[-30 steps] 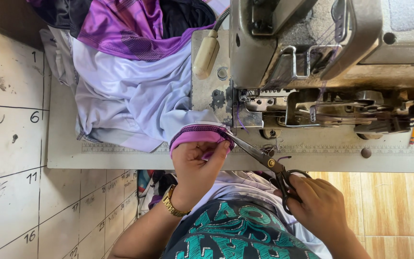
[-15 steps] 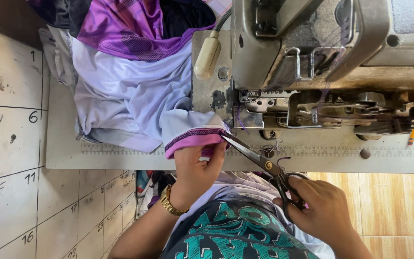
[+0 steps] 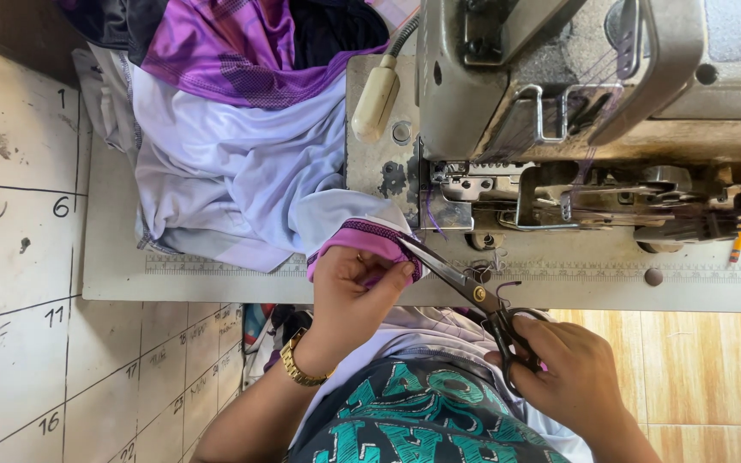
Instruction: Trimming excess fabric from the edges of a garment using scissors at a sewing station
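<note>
The left hand [image 3: 355, 287] is pinching the purple cuff [image 3: 362, 240] taut at the worktop [image 3: 216, 283] edge, at the machine's [image 3: 559, 111] 7 o'clock, so threads stand clear. The right hand [image 3: 572, 373] is gripping scissors [image 3: 460, 283], tips touching the cuff from 4 o'clock.

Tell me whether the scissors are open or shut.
Nearly shut. The scissors in the right hand show blades lying almost together, their tips at the purple cuff that the left hand pinches.
</note>
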